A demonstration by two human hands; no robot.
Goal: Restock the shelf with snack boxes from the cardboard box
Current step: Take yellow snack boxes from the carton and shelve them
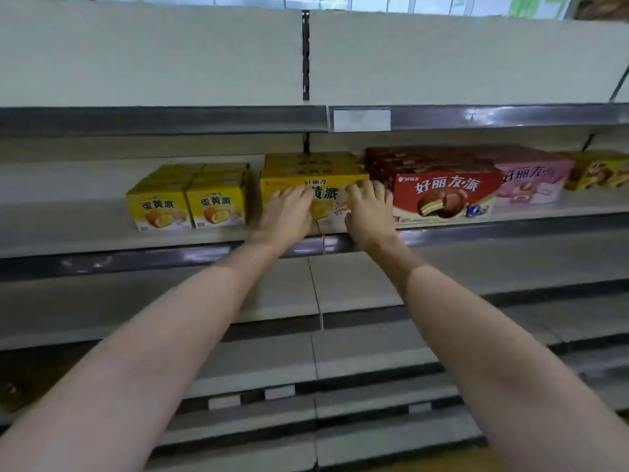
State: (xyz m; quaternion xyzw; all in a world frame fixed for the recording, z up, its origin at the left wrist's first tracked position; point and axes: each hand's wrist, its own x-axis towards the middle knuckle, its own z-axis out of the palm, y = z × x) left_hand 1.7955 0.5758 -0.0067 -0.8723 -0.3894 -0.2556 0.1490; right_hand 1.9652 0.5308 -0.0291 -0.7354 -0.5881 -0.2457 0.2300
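Mostly bare grey shelving fills the frame, tier on tier, with one stocked shelf [102, 240] across the middle. Both hands press flat, fingers straight, on the front of a large yellow snack box [323, 195] at centre: left hand [287, 212], right hand [369, 212]. Small yellow boxes [187, 206] stand to its left, a red pie box [446, 195] to its right.

1. The single head view is looking forward and slightly downward from the person's head, facing a run of store shelves [102, 240] square on.
2. It is sitting close: both forearms are reaching away from the lower corners toward the middle shelf.
3. The wide-angle lens is bowing the shelf edges at the frame's sides.
4. No second view is sharing the scene.
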